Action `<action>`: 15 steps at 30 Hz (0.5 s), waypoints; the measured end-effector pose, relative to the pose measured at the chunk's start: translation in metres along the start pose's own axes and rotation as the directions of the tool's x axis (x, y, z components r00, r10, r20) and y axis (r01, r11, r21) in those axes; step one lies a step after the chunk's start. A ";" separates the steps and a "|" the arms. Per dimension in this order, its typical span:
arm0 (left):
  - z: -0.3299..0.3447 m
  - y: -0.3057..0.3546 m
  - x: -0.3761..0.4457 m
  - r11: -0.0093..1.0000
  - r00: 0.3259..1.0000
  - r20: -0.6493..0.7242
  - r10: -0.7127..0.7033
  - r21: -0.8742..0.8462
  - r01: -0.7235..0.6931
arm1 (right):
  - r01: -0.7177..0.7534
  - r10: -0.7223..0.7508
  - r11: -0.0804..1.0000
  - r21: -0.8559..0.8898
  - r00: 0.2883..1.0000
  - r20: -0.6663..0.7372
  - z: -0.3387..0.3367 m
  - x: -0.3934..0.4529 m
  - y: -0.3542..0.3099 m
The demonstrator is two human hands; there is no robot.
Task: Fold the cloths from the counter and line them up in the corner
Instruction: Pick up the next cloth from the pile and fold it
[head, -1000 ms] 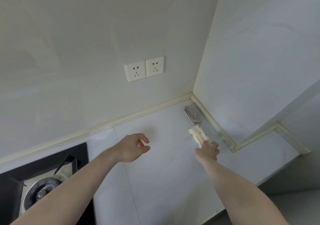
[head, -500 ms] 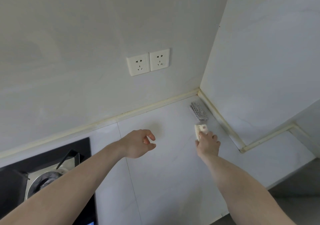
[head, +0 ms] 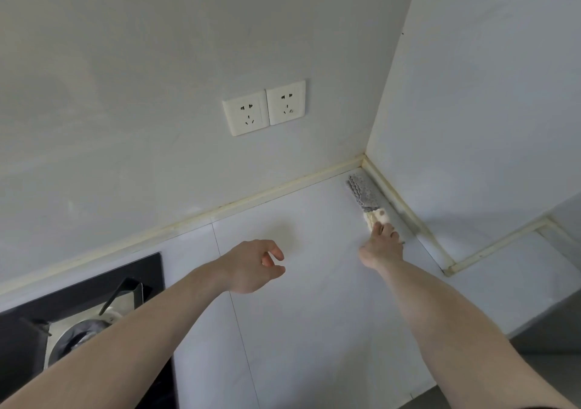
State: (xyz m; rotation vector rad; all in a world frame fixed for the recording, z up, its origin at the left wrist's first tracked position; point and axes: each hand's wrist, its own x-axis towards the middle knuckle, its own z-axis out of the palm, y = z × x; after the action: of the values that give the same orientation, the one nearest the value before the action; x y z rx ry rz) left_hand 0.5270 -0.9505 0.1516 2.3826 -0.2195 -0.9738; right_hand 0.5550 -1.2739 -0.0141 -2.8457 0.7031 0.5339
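I'm pushing the yellow cloth forward with my right hand, fingers pinching it; it's now touching the grey cloth in the corner, extending the line. My left hand is hovering loosely curled, holding nothing.

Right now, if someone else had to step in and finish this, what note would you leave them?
Left hand: hovers above the counter, loosely curled, holding nothing.
Right hand: fingers on the near end of the folded cream cloth.
Grey cloth: folded, lying in the corner along the right wall.
Done: grey placed; cream set end to end behind it.
Left: let go of the cream cloth, check the line. No other cloths in view.
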 end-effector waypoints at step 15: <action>-0.011 0.000 0.004 1.000 1.000 -0.012 -0.006 -0.002 0.006 | -0.098 0.084 0.990 0.105 0.988 0.131 -0.021 0.018 -0.018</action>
State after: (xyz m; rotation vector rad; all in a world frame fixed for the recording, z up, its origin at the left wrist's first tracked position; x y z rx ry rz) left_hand 0.5378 -0.9473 0.1561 2.3883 -0.2072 -0.9620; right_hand 0.5845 -1.2710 -0.0003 -2.6605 0.8164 0.6607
